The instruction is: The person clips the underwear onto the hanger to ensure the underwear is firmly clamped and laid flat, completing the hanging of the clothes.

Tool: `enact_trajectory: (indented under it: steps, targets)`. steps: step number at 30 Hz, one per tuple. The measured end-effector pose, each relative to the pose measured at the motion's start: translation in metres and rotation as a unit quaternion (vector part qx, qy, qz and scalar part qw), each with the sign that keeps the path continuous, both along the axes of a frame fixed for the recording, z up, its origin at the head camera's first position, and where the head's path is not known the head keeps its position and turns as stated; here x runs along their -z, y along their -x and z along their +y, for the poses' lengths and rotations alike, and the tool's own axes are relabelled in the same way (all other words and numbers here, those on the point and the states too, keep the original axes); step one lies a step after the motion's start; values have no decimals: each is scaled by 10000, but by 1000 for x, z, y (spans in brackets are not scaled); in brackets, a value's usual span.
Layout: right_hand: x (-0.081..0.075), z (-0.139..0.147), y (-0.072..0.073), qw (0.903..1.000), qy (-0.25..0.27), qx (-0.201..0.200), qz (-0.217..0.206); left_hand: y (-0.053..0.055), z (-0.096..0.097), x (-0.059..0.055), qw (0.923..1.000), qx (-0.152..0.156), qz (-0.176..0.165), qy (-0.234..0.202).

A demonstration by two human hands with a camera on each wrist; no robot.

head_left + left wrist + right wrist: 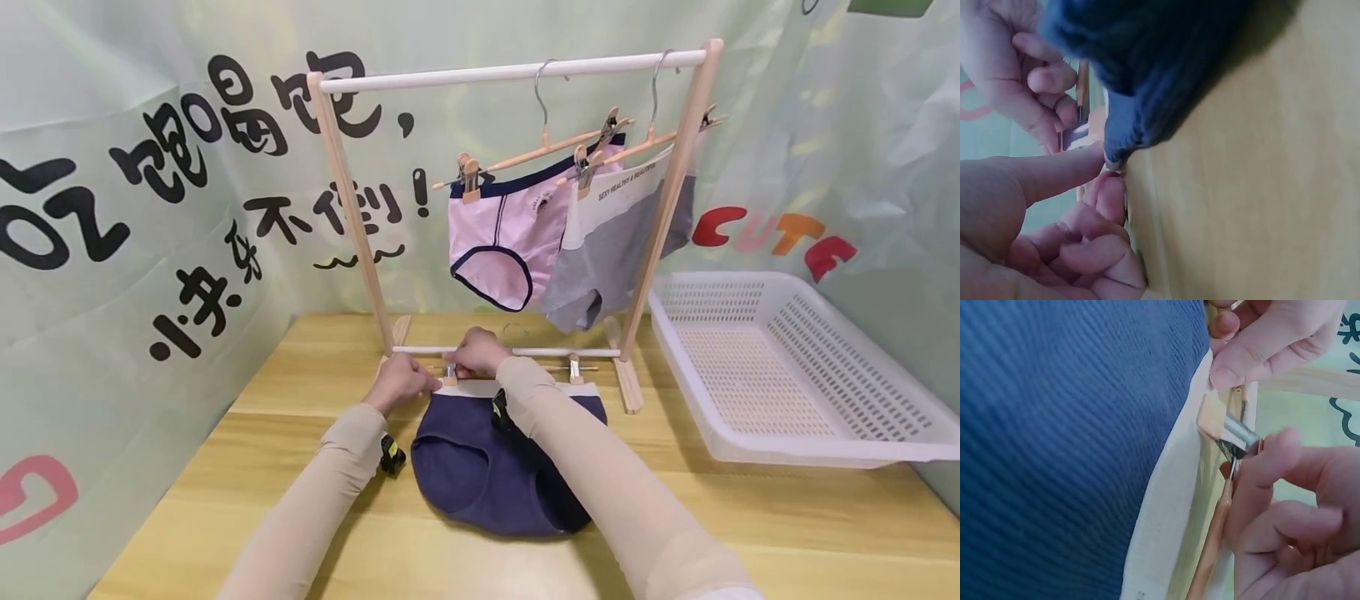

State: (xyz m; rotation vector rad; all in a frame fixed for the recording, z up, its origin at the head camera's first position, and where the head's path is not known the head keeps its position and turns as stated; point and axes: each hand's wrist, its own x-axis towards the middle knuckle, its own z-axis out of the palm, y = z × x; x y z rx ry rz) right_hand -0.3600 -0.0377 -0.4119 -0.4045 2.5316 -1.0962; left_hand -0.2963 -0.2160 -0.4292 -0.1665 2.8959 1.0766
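Navy briefs [465, 475] with a white waistband [1166, 506] lie on the table, below a wooden clip hanger [1210, 544]. My left hand [401, 383] pinches the left corner of the waistband between thumb and forefinger, as the left wrist view shows. Right beside it, my right hand [478, 354] pinches the rear end of the hanger's left clip [1211, 417], whose wooden tip overlaps the waistband in the right wrist view. Another clip [575, 369] sits at the waistband's right side. The hanger's middle is partly hidden by my right hand.
A wooden rack [345, 200] with white bars stands behind the hands. From its top bar [450, 77] hang pink briefs [510, 225] and grey-and-white briefs [600, 258] on clip hangers. At the right is a white plastic basket [686, 375]. A printed cloth [150, 333] backs the table.
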Motion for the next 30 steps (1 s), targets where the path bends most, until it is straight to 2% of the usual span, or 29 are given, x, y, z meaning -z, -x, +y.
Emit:
enact_trajectory:
  steps: [3, 11, 19, 26, 30]
  targets:
    - [-1, 2, -1, 9994, 320, 53, 103, -1, 2, -1, 9999, -15, 21, -114]
    - [1, 5, -2, 9981, 578, -65, 190, -4, 5, -1, 9999, 99, 5, 53]
    - [2, 6, -9, 9965, 796, 1, 265, -8, -2, 3, 9988, -6, -57, -481]
    - [2, 4, -10, 9958, 788, 29, 463, -7, -4, 0, 9983, 101, -136, -563]
    - [4, 3, -10, 9945, 945, 60, 447, -5, -5, -1, 9956, 196, -278, -867]
